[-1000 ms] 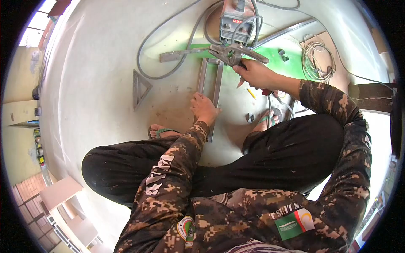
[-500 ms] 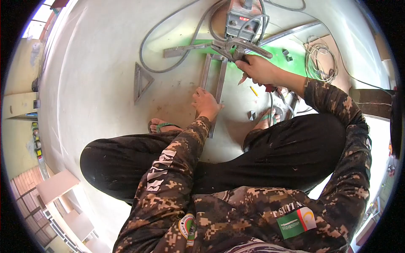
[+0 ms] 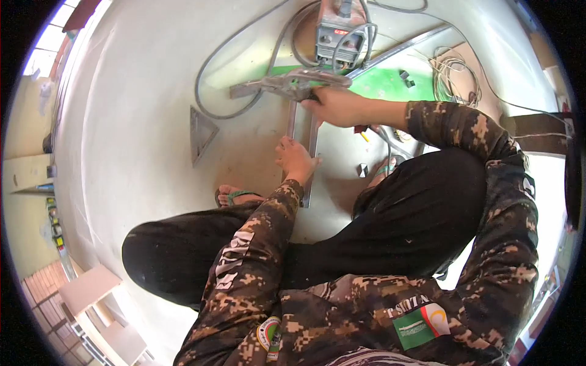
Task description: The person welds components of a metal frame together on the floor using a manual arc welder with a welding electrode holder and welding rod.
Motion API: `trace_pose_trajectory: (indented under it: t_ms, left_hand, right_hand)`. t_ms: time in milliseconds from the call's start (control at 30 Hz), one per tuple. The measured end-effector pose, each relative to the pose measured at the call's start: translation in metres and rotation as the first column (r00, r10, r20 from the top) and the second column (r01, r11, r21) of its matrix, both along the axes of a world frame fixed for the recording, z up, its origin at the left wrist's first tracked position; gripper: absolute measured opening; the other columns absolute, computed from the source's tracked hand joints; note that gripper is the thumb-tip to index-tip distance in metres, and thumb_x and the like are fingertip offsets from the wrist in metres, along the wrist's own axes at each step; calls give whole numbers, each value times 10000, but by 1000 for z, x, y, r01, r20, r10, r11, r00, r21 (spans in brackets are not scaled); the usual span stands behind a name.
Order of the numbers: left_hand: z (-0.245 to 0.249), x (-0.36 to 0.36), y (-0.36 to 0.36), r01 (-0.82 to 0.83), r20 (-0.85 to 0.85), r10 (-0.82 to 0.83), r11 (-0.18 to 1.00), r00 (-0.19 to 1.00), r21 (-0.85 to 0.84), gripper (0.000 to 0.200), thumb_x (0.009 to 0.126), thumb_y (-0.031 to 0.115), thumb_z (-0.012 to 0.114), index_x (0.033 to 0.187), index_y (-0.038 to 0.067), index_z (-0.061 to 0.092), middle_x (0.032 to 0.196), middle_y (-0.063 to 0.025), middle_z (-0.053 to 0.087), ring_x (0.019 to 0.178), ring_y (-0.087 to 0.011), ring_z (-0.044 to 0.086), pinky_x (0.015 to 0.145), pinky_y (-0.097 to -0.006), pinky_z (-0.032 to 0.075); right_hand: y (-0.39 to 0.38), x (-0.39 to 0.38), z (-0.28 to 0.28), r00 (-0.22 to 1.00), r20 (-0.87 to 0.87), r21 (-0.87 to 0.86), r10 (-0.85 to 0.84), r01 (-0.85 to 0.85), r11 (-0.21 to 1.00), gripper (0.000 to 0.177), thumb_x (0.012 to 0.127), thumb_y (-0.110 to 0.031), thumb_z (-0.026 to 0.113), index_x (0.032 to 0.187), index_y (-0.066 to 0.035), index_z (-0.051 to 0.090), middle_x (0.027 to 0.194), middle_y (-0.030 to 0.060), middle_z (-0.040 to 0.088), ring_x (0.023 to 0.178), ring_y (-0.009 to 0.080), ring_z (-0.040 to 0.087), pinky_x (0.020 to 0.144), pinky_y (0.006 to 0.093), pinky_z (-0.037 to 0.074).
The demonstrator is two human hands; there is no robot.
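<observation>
My left hand point(image 3: 295, 160) rests on a narrow metal frame point(image 3: 313, 140) lying on the floor between my feet, its fingers wrapped over one bar. Farther out, my right hand point(image 3: 337, 107) is closed on the dark handle of a grey metal clamp point(image 3: 299, 83). The clamp lies across the far end of the frame and hides it. Its jaws are beside a flat metal bar point(image 3: 245, 89) that points left; whether they grip it is unclear.
A welding machine point(image 3: 339, 44) with looping cables stands beyond the clamp. A metal triangle point(image 3: 201, 135) lies at left. At right are coiled wire point(image 3: 455, 79), a long metal bar point(image 3: 406, 46), small dark pieces point(image 3: 363, 170) and a yellow object point(image 3: 365, 136).
My right hand has moved left and the clamp has turned, now covering the frame's far end. My left hand still rests on the frame. The view has shifted slightly.
</observation>
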State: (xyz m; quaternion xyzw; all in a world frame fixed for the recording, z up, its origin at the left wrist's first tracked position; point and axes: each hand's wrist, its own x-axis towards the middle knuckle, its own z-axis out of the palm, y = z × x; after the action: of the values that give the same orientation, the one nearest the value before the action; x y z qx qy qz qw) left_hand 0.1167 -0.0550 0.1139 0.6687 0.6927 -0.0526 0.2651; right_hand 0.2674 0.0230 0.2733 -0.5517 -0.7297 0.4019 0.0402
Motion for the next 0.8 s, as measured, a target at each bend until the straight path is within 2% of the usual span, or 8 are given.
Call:
trace_pose_trajectory:
  t_ms: [33, 133, 400, 467, 500, 533, 700, 800]
  left_hand:
    - [1, 0, 0, -17, 0, 17, 1000, 1000, -11, 1123, 604, 440, 898, 1399, -81, 300, 1371, -146, 354, 1250, -402, 385, 964, -602, 417]
    - [0, -2, 1, 14, -7, -15, 1000, 1000, -20, 1144, 603, 431, 900, 1415, -80, 276, 1370, -153, 353, 1259, -407, 380, 961, -602, 417]
    - [4, 0, 0, -18, -29, 18, 1000, 999, 7, 1162, 597, 480, 889, 1410, -80, 276, 1358, -173, 374, 1245, -407, 398, 964, -596, 409]
    - [1, -1, -9, -21, -38, 22, 1000, 999, 20, 1169, 590, 512, 883, 1403, -77, 285, 1353, -189, 381, 1237, -406, 409, 964, -594, 407]
    - [1, 1, -8, -82, -40, 84, 996, 996, 37, 1149, 573, 545, 877, 1363, -81, 326, 1327, -204, 408, 1213, -404, 432, 969, -567, 413]
    - [2, 1, -7, -145, -39, 148, 988, 988, 57, 1133, 556, 578, 871, 1323, -85, 367, 1301, -220, 435, 1190, -401, 455, 973, -541, 420]
    - [-25, -9, -10, -87, 9, 87, 980, 996, 180, 1039, 529, 608, 863, 1184, -87, 455, 1212, -221, 499, 1129, -381, 499, 948, -457, 458]
    - [-22, -9, -8, -94, 10, 94, 981, 996, 170, 998, 536, 588, 863, 1158, -85, 468, 1188, -216, 510, 1121, -370, 508, 938, -436, 471]
  right_hand:
    - [-9, -2, 18, 997, 30, -120, -68, 71, 990, 449, 1019, -391, 413, 1100, 46, 473, 864, 162, 663, 628, 284, 664, 430, 395, 539]
    - [-5, -5, 21, 993, 113, -284, -29, 61, 957, 439, 1020, -393, 405, 1090, 34, 479, 852, 163, 659, 634, 282, 669, 430, 413, 558]
    - [-6, -1, 15, 999, 30, -160, -14, 18, 987, 494, 1012, -421, 415, 1171, 43, 469, 848, 148, 626, 561, 240, 633, 335, 398, 515]
    - [-16, 8, 23, 984, 36, -227, -173, 177, 958, 482, 1009, -429, 421, 1183, 16, 484, 801, 114, 628, 561, 207, 615, 389, 372, 522]
    - [-16, 13, 19, 977, 28, -184, -211, 212, 960, 474, 1004, -455, 433, 1183, -22, 502, 742, 73, 638, 555, 172, 598, 440, 306, 499]
    - [-13, 19, 16, 979, 27, -187, -202, 203, 961, 474, 1004, -455, 433, 1183, -22, 502, 742, 73, 638, 555, 172, 598, 440, 306, 499]
    - [-15, 48, 21, 897, -248, -118, -366, 348, 930, 498, 1006, -455, 471, 1182, 10, 504, 785, 80, 688, 527, 91, 526, 461, 233, 428]
    - [-22, 55, 26, 837, -356, -109, -415, 404, 908, 472, 994, -460, 486, 1054, 1, 570, 701, 37, 607, 540, 113, 540, 466, 285, 470]
